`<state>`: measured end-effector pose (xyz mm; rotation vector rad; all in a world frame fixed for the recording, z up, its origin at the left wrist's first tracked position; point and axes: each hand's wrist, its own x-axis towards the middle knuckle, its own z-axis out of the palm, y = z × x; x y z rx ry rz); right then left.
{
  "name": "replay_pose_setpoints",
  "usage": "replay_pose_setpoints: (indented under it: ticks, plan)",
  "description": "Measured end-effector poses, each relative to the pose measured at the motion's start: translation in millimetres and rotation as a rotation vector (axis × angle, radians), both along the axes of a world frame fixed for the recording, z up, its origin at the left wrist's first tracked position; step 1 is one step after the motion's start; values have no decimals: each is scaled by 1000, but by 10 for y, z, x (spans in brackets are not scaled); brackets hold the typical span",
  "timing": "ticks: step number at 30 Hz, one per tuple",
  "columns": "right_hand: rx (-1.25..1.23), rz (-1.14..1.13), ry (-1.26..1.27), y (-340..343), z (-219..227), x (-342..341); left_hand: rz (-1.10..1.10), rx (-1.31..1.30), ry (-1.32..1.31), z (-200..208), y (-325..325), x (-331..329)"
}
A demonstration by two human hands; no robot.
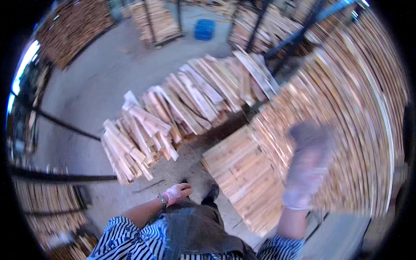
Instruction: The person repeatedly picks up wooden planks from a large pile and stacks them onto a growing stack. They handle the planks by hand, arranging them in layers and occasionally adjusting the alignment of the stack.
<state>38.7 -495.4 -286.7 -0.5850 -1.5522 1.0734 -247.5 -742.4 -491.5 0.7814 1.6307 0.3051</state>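
Observation:
My left hand (177, 193), in a pale pinkish glove with bare fingertips, hangs low in front of my dark apron (195, 232). Its fingers are loosely curled together, and nothing shows in them. My right hand (310, 162), in a light glove with a darker end, is smeared by motion. It is over the big stack of wooden boards (346, 130) on the right; whether it touches or holds a board cannot be made out. Left of that hand lies a flat panel of boards laid side by side (249, 175).
A long row of loose wood strips (186, 99) lies in piles ahead. Dark metal bars (69, 177) reach in from the left. A blue bin (204, 29) stands on the grey floor (95, 73) farther off, with more stacked wood (73, 28) around the walls.

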Motion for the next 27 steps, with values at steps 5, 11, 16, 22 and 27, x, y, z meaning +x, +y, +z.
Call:
replay_pose_setpoints:
  ticks: [5, 11, 16, 22, 27]
  plan:
    - [-764, 262, -801, -929, -2921, 261, 411, 83, -61, -505, 163, 86]
    - [-648, 941, -1288, -1413, -3328, -333, 829, 168, -81, -786, 327, -629]
    - [-717, 676, -1105, -527, -3259, -1562, 978, 123, -287, -1609, 964, -1804]
    - [-666, 407, -1116, 353, -4222, -2890, 1056, 20, -166, -2316, 1574, -1972]
    - [-728, 146, -1269, 478, -4699, -3483, 1266, 6, -294, -2294, 2137, -1887]
